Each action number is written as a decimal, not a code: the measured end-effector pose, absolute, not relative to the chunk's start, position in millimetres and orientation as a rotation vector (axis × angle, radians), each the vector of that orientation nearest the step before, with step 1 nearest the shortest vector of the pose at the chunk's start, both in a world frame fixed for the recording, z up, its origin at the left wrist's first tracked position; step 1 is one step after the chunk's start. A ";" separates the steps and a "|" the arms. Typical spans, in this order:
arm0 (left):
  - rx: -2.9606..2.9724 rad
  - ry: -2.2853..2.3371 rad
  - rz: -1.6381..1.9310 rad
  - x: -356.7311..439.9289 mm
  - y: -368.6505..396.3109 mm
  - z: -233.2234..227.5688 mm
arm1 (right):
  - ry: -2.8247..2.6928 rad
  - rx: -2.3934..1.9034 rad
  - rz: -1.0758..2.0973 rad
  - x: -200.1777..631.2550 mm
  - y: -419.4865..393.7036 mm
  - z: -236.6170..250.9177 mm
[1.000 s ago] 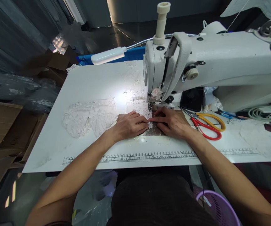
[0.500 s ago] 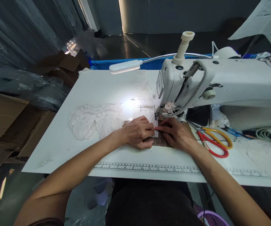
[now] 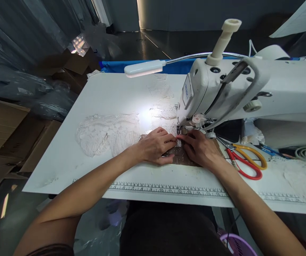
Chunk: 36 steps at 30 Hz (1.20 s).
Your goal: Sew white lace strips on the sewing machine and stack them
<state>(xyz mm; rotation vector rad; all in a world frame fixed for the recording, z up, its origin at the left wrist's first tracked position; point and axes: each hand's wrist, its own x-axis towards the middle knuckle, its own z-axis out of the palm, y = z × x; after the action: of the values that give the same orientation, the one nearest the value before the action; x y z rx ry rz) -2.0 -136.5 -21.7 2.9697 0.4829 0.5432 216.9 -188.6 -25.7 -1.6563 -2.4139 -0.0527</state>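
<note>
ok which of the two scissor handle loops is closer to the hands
The red loop is closer: it lies on the near side of the scissors, just beyond the right hand. The yellow loop lies farther back, toward the sewing machine.

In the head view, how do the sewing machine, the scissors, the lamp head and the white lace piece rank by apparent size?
1. sewing machine
2. lace
3. scissors and lamp head: they look alike in length, and the lamp lies farther from the camera, so no firm order.
</note>
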 end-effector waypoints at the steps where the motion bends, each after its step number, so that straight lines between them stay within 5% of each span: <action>1: 2.963 0.495 0.544 -2.0 -136.4 -21.9 | -2.417 -1.666 -0.050 217.0 -188.5 -25.4; 13: 2.934 0.591 0.502 -1.8 -134.9 -22.0 | -2.365 -1.342 0.160 227.2 -193.8 -28.9; 28: 2.906 0.694 0.473 2.7 -133.2 -19.3 | -2.371 -1.482 0.061 218.0 -193.7 -27.4; 36: 2.911 0.729 0.490 4.4 -134.1 -19.8 | -2.144 -1.435 0.571 246.9 -188.2 -11.4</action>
<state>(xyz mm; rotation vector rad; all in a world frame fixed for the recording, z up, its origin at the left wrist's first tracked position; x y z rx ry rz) 4.4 -134.1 -19.8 2.9108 0.7288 0.4902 246.9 -188.2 -11.4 -1.4349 -2.1436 0.5713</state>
